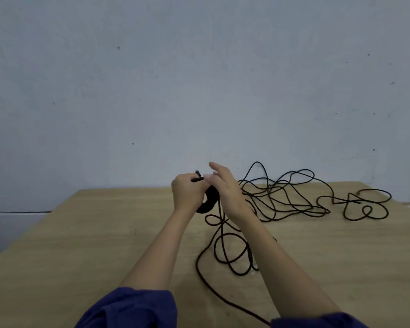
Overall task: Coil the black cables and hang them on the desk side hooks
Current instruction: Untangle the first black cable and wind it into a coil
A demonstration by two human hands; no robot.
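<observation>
A long black cable point(291, 197) sprawls in loose loops over the wooden desk point(104, 233), mostly to the right and in front of my hands. My left hand point(186, 194) grips a small wound coil of the cable point(207, 202), with a short cable end sticking out above its fingers. Close beside it, my right hand point(225, 188) is raised above the coil with fingers stretched and slightly blurred; a strand runs down from under its palm. No hooks are in view.
A pale grey wall point(199, 79) rises right behind the desk's far edge. The desk's left edge runs diagonally toward me, with a low grey ledge beyond it at the left. My blue sleeves fill the bottom of the view.
</observation>
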